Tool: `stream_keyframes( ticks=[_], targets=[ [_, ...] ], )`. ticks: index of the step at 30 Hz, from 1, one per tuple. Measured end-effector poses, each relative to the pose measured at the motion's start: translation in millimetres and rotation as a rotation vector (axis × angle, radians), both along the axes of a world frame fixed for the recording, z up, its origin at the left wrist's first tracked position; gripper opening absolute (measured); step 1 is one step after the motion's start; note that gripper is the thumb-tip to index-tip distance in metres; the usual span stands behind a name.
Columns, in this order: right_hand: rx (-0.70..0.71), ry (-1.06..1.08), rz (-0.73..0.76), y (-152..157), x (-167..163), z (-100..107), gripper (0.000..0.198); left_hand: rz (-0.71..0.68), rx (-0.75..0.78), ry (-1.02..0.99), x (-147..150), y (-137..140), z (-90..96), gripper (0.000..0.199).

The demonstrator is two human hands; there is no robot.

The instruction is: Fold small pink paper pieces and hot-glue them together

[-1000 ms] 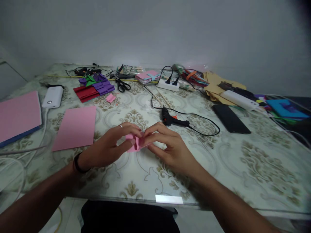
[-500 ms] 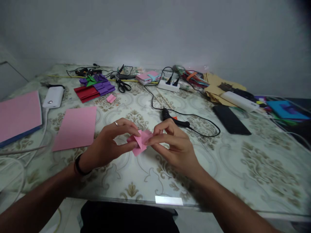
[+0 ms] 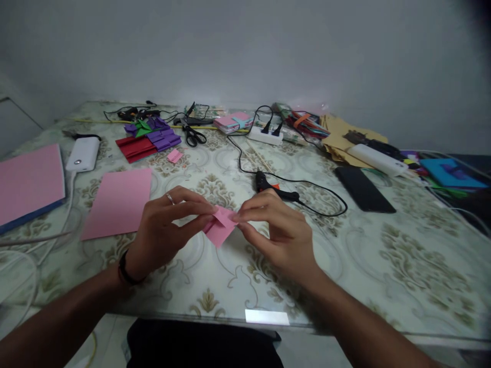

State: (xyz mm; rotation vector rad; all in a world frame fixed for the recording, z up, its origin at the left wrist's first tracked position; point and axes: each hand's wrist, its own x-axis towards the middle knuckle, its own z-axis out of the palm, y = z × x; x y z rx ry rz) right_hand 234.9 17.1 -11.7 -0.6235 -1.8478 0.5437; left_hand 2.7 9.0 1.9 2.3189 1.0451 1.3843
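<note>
A small folded piece of pink paper (image 3: 220, 232) is held between my two hands over the front middle of the table. On its left edge, my left hand (image 3: 169, 225), with a ring on one finger, pinches it between thumb and fingertips. My right hand (image 3: 278, 227) grips the opposite corner the same way. A flap lies across the upper part of the paper, and its outer corners are hidden by my fingertips. Left of my hands lies a flat pink sheet (image 3: 118, 202). Just beyond my right hand is a black glue gun (image 3: 280, 190) with its cord.
Scissors (image 3: 194, 135), red folded paper (image 3: 136, 148), purple folded paper (image 3: 164, 139) and a pink scrap (image 3: 174, 156) lie farther back. A white power bank (image 3: 83, 153) is at left, a black phone (image 3: 364, 189) at right. A power strip (image 3: 266, 135) stands near the wall.
The pink paper has turned and spread flatter, showing a broader lower face. My left hand has shifted slightly left, and my right fingers have drawn together on the right corner.
</note>
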Motion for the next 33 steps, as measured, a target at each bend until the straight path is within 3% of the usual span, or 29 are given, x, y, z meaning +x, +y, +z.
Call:
stream_keyframes(
  ticks=[5, 9, 22, 33],
  targets=[
    [-0.369, 0.055, 0.130, -2.0, -0.9, -1.0, 0.015, 0.033, 0.063, 0.035, 0.9, -2.6, -2.4, 0.016],
    [-0.503, 0.114, 0.165, -1.8, -1.5, -1.1, 0.011, 0.083, 0.098, 0.076, 3.5, -5.1, -3.1, 0.017],
    [-0.396, 0.133, 0.189, 1.3, -0.3, -8.9, 0.022, -0.068, -0.069, -0.034, 4.1, 0.3, -0.6, 0.018],
    [-0.456, 0.200, 0.250, -0.9, -0.4, -6.8, 0.019, 0.043, 0.106, 0.038, 2.1, -8.8, 5.2, 0.014]
  ],
)
